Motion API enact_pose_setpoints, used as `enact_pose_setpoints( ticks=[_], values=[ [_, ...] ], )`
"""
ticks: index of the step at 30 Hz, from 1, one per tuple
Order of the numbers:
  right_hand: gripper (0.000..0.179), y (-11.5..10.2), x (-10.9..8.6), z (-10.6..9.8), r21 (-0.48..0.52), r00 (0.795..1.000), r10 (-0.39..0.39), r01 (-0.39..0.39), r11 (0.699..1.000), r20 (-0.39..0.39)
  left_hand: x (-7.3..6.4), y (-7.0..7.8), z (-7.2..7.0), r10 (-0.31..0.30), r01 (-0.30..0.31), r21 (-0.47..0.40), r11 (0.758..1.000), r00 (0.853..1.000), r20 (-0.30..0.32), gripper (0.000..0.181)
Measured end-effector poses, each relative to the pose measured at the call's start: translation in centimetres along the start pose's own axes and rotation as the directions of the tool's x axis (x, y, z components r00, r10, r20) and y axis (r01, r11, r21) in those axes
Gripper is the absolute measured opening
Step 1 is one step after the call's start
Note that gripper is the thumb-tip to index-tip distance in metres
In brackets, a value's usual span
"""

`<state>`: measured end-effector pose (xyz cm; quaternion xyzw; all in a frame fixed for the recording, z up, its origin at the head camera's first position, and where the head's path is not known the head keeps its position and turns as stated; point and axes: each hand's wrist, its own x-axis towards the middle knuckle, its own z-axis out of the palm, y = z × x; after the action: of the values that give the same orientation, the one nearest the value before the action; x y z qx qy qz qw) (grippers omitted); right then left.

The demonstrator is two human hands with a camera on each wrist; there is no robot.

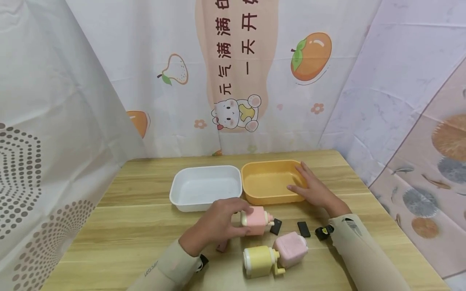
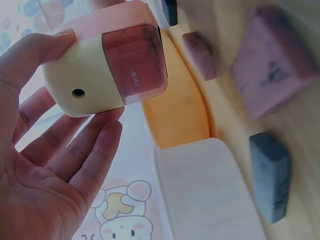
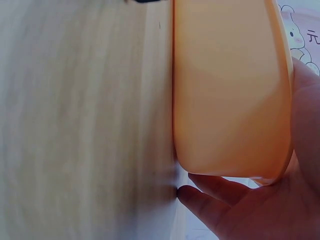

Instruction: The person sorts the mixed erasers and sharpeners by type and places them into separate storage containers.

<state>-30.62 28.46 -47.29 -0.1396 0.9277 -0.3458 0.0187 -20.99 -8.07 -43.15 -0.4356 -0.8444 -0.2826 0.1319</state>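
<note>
Two hands occupied: your left hand (image 1: 223, 220) pinches the pink sharpener (image 1: 256, 222) between thumb and fingers, just in front of the near rim of the orange tray (image 1: 267, 182), while your right hand (image 1: 317, 190) spans that tray's right end, thumb over its rim. Judged risk: the smooth-looking body could twist free if your left thumb slackens, and its crank (image 1: 271, 219) could catch the rim if carried too low. Further out, a knock could shove the orange tray against the neighbouring white tray (image 1: 207, 192), or a drop strike the yellow sharpener (image 1: 259, 260) on the worktop (image 1: 134, 230).
</note>
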Motion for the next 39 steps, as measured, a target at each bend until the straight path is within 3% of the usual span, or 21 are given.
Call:
enact_pose_setpoints(
  ticks=[8, 20, 32, 39],
  values=[
    [0.101, 0.0, 0.0, -0.1, -0.005, 1.000, 0.002, -0.002, 1.000, 0.004, 1.6, -0.1, -0.8, 0.006, -0.006, -0.006, 1.000, 0.997, -0.082, 0.037],
    [0.101, 0.2, 0.0, 0.0, -0.006, 1.000, -0.005, 0.005, 1.000, -0.011, 4.7, -1.1, -1.1, -0.021, 0.021, 0.000, 1.000, 0.995, -0.100, 0.038],
    [0.102, 0.0, 0.0, -0.1, -0.004, 1.000, 0.003, -0.003, 1.000, -0.010, 7.4, -1.9, -1.3, -0.173, 0.168, -0.066, 0.984, 0.982, -0.079, 0.035],
    [0.101, 0.0, -0.1, -0.1, -0.007, 1.000, 0.003, -0.003, 1.000, -0.002, 8.8, -3.2, -0.6, -0.224, 0.223, -0.026, 0.974, 0.973, -0.061, 0.036]
  ],
)
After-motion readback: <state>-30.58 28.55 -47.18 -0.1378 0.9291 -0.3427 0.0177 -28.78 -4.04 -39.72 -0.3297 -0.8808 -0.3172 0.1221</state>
